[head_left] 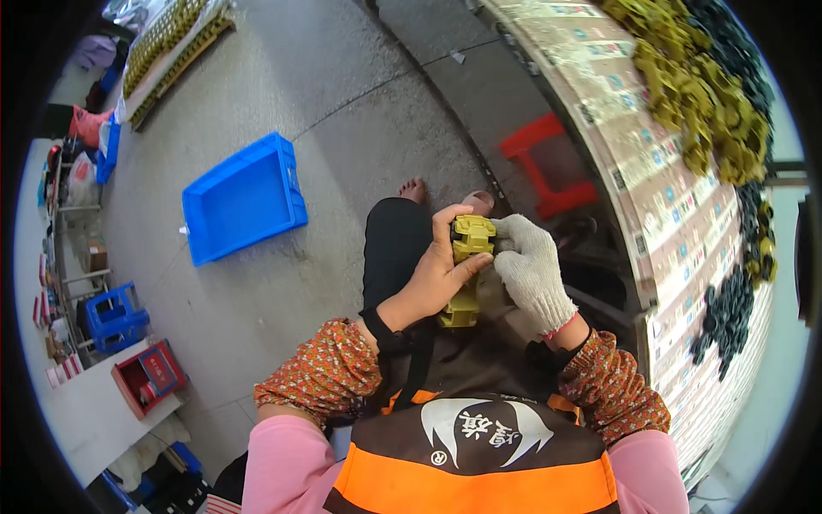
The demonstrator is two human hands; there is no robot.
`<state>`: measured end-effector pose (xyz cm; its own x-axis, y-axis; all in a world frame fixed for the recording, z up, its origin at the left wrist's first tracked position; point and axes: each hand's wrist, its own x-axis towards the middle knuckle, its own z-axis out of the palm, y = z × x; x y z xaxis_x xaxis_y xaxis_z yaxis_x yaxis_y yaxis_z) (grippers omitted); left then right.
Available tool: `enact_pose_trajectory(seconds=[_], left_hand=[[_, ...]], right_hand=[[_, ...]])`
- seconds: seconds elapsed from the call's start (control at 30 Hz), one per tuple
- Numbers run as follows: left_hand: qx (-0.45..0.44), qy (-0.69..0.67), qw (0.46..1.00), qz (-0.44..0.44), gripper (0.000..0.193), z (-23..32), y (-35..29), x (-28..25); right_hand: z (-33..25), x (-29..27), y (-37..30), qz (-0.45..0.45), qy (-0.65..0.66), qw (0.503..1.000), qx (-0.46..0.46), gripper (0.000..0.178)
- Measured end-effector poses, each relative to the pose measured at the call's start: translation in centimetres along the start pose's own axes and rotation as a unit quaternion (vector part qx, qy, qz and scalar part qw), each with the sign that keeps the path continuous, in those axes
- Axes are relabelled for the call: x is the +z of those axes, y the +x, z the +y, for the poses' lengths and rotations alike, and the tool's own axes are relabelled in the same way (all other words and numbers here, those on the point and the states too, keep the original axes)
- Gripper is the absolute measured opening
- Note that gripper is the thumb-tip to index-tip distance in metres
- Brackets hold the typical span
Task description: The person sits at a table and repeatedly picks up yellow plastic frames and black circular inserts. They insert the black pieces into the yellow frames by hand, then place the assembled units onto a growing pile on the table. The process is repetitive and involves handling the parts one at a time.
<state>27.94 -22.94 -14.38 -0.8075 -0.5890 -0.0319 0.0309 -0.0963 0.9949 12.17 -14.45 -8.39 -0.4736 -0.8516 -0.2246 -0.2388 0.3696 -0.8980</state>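
My bare left hand (pixel 438 276) grips a yellow-olive moulded plastic piece (pixel 472 233), shaped like a small toy vehicle body, between thumb and fingers above my lap. Close against its right side is my right hand (pixel 533 267), in a pale knitted glove. Its fingers are curled together at the piece's edge; anything pinched in them is hidden. Just below, a second yellow-olive piece (pixel 461 310) rests on my dark apron (pixel 492 355), partly covered by my left hand.
To my right runs a long table (pixel 638 171) with heaps of yellow-olive parts (pixel 706 94) and dark parts (pixel 726 321). A red stool (pixel 561 201) stands beside it. A blue bin (pixel 244 201) lies on the floor at left, with a blue stool (pixel 116 317) and red box (pixel 150 377) beyond.
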Motion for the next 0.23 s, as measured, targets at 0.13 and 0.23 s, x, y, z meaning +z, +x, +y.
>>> enact_pose_trajectory(seconds=[0.13,0.23], left_hand=[[-0.102,-0.042,0.994,0.005,0.069,-1.4,2.8,-4.7],[-0.143,0.005,0.989,0.046,0.064,-2.9,5.5,-7.5]], right_hand=[[0.8,2.2,6.5,-0.093,0.086,0.978,0.164,0.036],[1.0,4.1,10.5,-0.114,0.077,0.974,0.178,0.036]])
